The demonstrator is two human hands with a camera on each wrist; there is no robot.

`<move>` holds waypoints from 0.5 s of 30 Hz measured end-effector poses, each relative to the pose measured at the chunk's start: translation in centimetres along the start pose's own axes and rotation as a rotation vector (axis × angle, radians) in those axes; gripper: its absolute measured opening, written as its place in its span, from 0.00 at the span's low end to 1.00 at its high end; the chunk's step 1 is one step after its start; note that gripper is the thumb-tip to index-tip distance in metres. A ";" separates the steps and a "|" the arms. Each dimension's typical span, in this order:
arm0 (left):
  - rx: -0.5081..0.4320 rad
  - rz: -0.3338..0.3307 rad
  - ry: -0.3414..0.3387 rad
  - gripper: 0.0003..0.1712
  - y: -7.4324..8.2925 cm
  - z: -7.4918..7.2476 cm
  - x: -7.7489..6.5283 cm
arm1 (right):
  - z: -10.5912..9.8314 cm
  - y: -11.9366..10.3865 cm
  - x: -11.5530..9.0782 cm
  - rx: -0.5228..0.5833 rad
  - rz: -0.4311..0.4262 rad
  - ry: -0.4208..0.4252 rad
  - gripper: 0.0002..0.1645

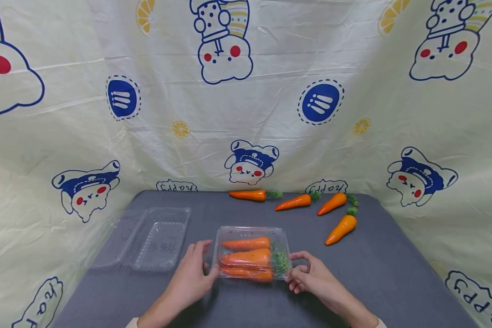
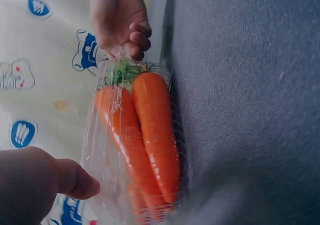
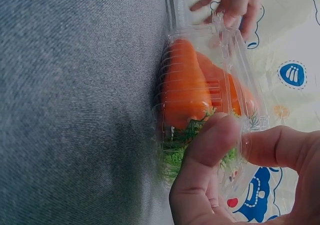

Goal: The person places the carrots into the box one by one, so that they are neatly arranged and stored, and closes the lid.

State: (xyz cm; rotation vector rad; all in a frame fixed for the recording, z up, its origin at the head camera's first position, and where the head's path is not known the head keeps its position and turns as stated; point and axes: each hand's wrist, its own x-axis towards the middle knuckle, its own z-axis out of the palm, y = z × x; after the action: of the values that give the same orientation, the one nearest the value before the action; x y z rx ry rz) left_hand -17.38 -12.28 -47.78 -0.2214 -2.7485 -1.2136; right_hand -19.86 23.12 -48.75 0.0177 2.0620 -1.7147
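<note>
A clear plastic clamshell box (image 1: 252,230) lies in the middle of the table, its lid lying over several orange carrots (image 1: 248,257) with green tops. At its right end, my right hand (image 1: 317,280) pinches the rim between thumb and index finger (image 3: 215,135). My left hand (image 1: 192,273) is at the left end with fingers spread and fairly straight. In the left wrist view, the left thumb (image 2: 75,180) lies close to the lid's edge; whether it touches is hard to tell. Whether the lid is latched cannot be seen.
A second clear clamshell box (image 1: 164,239) lies open on the left. Loose carrots lie towards the back: one (image 1: 248,195) behind the box, others (image 1: 293,202), (image 1: 332,203) further right and another (image 1: 341,230) nearer. A patterned cloth (image 1: 270,123) hangs around the grey table (image 1: 250,310).
</note>
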 end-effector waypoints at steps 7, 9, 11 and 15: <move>0.282 0.274 -0.048 0.38 1.9 1.3 0.5 | 0.0 0.1 0.0 -0.050 -0.027 0.017 0.37; 0.332 0.344 -0.129 0.39 2.2 1.9 0.9 | 0.1 0.1 0.0 -0.062 -0.035 0.024 0.37; 0.387 0.393 -0.199 0.41 2.5 2.4 1.2 | 0.2 0.1 0.1 -0.078 -0.041 0.036 0.36; 0.491 0.437 -0.260 0.43 2.8 3.2 1.6 | 0.4 0.1 0.2 -0.118 -0.050 0.065 0.35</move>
State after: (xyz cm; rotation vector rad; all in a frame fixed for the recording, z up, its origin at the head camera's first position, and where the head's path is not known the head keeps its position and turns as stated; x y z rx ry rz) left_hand -18.60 -7.91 -47.63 -0.9124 -2.8759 -0.4124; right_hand -19.83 22.69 -48.92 -0.0151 2.2257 -1.6390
